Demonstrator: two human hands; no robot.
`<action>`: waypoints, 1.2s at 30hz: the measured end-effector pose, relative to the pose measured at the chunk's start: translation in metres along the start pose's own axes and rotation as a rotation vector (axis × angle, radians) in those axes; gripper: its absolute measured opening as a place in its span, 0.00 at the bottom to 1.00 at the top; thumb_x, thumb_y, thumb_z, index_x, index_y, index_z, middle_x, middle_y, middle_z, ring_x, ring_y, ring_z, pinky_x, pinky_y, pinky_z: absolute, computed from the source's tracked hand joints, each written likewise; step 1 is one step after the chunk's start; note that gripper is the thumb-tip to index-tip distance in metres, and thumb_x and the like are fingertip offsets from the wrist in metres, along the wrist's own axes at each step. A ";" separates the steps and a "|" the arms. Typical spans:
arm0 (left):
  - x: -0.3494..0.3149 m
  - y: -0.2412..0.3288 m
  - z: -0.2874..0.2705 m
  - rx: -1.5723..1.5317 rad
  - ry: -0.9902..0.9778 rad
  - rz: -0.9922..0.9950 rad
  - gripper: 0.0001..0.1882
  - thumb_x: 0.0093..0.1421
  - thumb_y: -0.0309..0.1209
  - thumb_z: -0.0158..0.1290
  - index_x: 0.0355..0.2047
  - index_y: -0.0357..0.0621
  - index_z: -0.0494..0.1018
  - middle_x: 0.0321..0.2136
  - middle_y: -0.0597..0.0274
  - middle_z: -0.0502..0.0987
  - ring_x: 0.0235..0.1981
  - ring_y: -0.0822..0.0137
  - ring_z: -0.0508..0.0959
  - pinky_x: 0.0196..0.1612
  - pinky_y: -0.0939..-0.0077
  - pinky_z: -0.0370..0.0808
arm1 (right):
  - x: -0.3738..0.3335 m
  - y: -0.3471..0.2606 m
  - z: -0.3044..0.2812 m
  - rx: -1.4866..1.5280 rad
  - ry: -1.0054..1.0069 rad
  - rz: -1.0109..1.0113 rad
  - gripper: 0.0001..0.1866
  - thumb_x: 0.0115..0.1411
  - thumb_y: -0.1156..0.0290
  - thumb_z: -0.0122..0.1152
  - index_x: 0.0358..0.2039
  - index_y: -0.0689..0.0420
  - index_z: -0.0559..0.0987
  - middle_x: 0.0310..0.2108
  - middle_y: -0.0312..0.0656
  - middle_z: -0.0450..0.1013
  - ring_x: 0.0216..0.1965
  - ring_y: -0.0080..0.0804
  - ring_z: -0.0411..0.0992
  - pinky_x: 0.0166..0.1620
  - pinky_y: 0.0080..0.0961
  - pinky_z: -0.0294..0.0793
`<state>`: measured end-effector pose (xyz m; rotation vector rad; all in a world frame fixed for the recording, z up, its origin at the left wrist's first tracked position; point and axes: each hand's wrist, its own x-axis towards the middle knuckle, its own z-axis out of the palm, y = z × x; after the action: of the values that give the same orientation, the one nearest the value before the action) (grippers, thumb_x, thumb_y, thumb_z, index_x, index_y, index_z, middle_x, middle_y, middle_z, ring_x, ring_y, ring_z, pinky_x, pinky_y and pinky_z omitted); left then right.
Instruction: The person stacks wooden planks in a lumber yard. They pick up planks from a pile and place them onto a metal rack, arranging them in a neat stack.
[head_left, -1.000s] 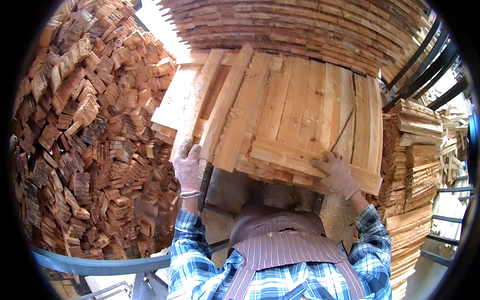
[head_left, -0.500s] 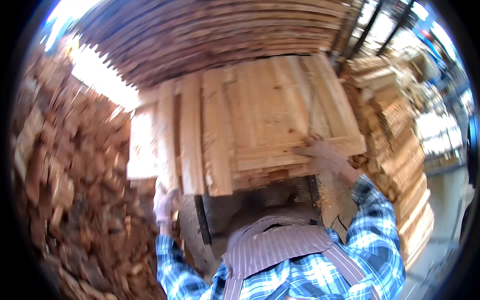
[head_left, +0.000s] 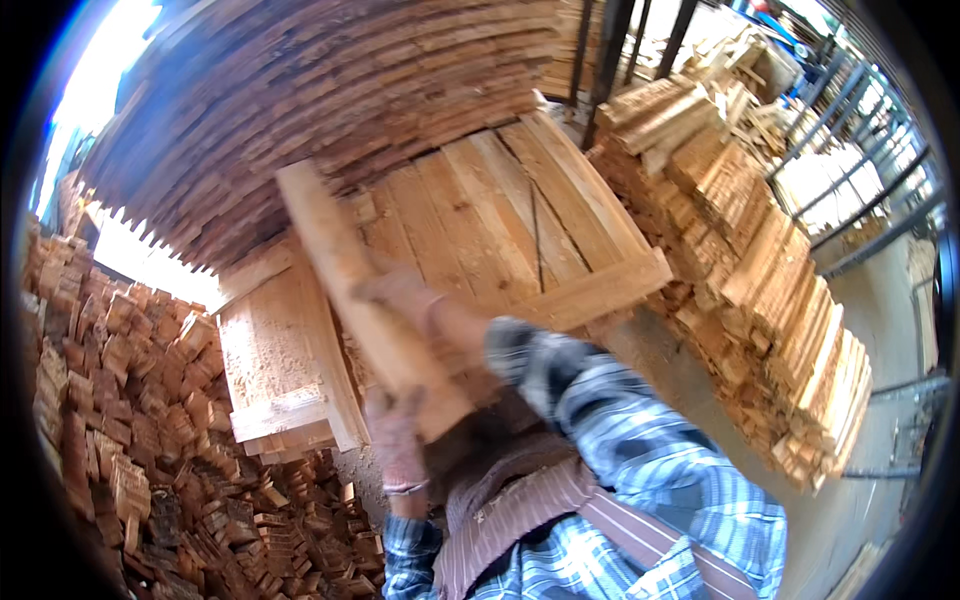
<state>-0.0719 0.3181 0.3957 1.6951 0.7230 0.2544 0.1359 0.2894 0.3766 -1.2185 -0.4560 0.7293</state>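
Observation:
A wooden plank (head_left: 335, 225) is tilted lengthwise above a low stack of boards (head_left: 465, 215), its near end toward my apron. My right hand (head_left: 400, 290) reaches across and is closed over the plank's middle, slightly blurred. Close to the near end, my left hand (head_left: 398, 440) grips the plank's left edge; its fingertips are partly lost in blur. Both hands seem to be in thin pale gloves. Under the plank, other boards lie side by side, and a crosswise board (head_left: 605, 290) lies along the stack's near right edge.
A tall wall of stacked planks (head_left: 330, 100) rises behind the boards. Broken wood blocks (head_left: 110, 400) heap up on the left. More stacked wood (head_left: 760, 250) runs along the right, near dark metal posts (head_left: 610, 60) and railings (head_left: 850, 170).
My right hand has left the near right edge of the stack and moved left onto the plank. One plank is now raised and slanted in both hands. The view has turned.

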 end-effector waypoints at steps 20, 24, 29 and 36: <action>0.158 -0.065 0.003 1.257 0.310 0.046 0.44 0.65 0.59 0.48 0.74 0.52 0.52 0.70 0.35 0.55 0.71 0.32 0.54 0.72 0.42 0.49 | 0.072 -0.086 -0.324 -1.727 -0.108 -0.276 0.35 0.47 0.61 0.71 0.59 0.46 0.75 0.46 0.44 0.79 0.48 0.43 0.77 0.53 0.40 0.76; 0.158 -0.054 0.010 1.390 0.261 0.013 0.41 0.68 0.55 0.46 0.73 0.46 0.53 0.69 0.35 0.57 0.70 0.32 0.56 0.72 0.45 0.50 | 0.095 -0.080 -0.346 -1.540 0.001 -0.144 0.36 0.47 0.67 0.66 0.61 0.42 0.75 0.45 0.45 0.79 0.51 0.45 0.76 0.56 0.39 0.74; 0.157 -0.051 0.010 1.372 0.257 0.023 0.41 0.68 0.57 0.45 0.74 0.48 0.52 0.71 0.37 0.55 0.71 0.36 0.53 0.73 0.46 0.49 | 0.111 -0.050 -0.344 -1.863 0.127 -0.152 0.38 0.48 0.70 0.64 0.64 0.40 0.74 0.46 0.47 0.79 0.52 0.49 0.76 0.58 0.42 0.74; 0.151 -0.047 0.013 1.358 0.311 0.008 0.40 0.67 0.57 0.46 0.74 0.53 0.54 0.70 0.38 0.57 0.69 0.36 0.57 0.71 0.45 0.53 | 0.102 -0.061 -0.340 -1.707 0.010 -0.072 0.38 0.47 0.71 0.66 0.64 0.42 0.75 0.49 0.49 0.77 0.53 0.49 0.74 0.58 0.42 0.74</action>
<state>0.0381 0.4008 0.3164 2.9720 1.2621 -0.0129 0.4513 0.1226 0.3266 -2.7344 -1.2011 0.1081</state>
